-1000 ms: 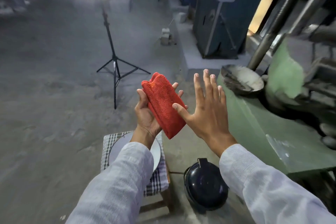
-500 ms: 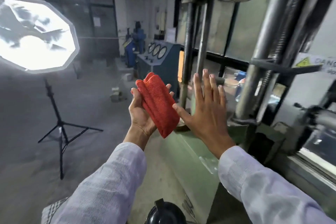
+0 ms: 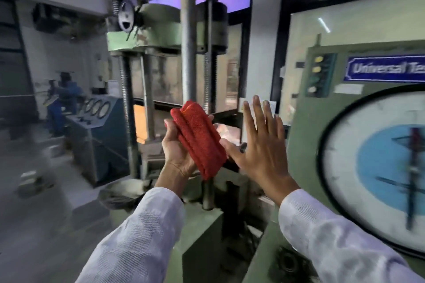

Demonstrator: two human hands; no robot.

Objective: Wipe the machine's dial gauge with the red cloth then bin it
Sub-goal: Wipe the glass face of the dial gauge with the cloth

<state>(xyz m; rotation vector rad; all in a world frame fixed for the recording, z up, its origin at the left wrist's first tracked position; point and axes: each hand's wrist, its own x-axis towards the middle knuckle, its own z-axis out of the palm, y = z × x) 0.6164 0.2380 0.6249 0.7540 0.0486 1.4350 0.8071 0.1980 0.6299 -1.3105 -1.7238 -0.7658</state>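
Observation:
A folded red cloth point(image 3: 199, 139) lies in my left hand point(image 3: 176, 149), held up at chest height in the middle of the view. My right hand point(image 3: 261, 151) is raised just right of it, flat, fingers spread, thumb touching the cloth's lower edge. The large round dial gauge point(image 3: 377, 167), white with a blue centre and a black rim, fills the right side on a green cabinet, right of my right hand. It is blurred. No bin is in view.
A green testing machine point(image 3: 165, 37) with steel columns stands straight ahead behind my hands. A blue console with round gauges point(image 3: 99, 126) stands at the left. The green cabinet carries a blue nameplate point(image 3: 386, 68) and indicator lamps point(image 3: 317, 76).
My view has swung up and to the right, from the floor and stool to the machine and the big dial gauge. Both hands keep the same pose with the cloth.

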